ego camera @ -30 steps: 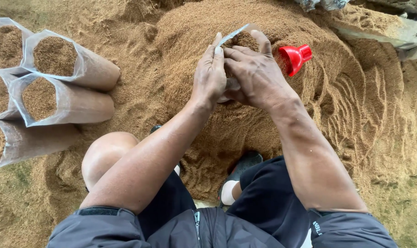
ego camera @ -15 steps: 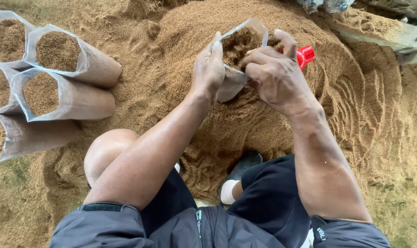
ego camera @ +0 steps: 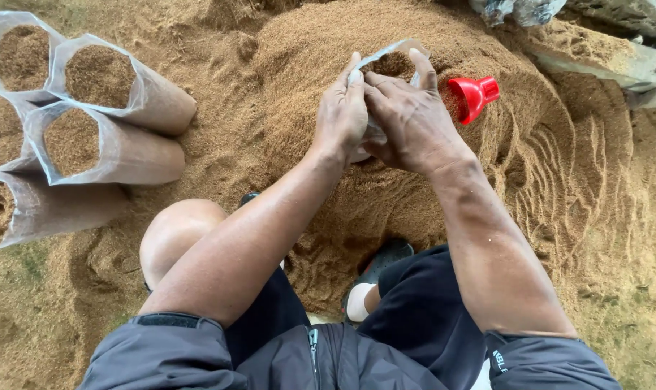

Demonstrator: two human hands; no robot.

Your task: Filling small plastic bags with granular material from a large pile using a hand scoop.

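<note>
Nearest the camera, dark grey sleeves [ego camera: 162, 347] are pushed up at the elbows, with dark shorts [ego camera: 415, 310] below, and a bare knee [ego camera: 180, 231] pokes up on the left. Just beyond the shorts, a dark sandal [ego camera: 386, 256] sits half sunk at the foot of the sawdust heap [ego camera: 306, 72].

Both forearms run up onto that heap, and the hands meet at its middle. The left hand [ego camera: 342, 112] is curled round the near-left edge of a clear plastic bag [ego camera: 386, 61], fingers pinching the film. The right hand [ego camera: 407, 119] clasps the same bag from the right, its fingers laid over the front and one fingertip hooked up on the rim. So both hands are gripping the bag, neither loose. The bag stands mouth up on the heap's slope, touching the sawdust, with brown fill showing in its opening; its lower part is hidden behind the hands.

Just right of the bag, a red plastic scoop [ego camera: 472, 95] lies on the heap, tipped on its side, close to the right hand but not touched.

Well left of the heap, a stack of filled bags [ego camera: 118, 123] lies on its side, clear tube-shaped sleeves packed with the same brown sawdust, open mouths facing this way. No labels can be made out on them.

Past the heap, at the top right, a grey plank [ego camera: 617, 65] runs aslant.
</note>
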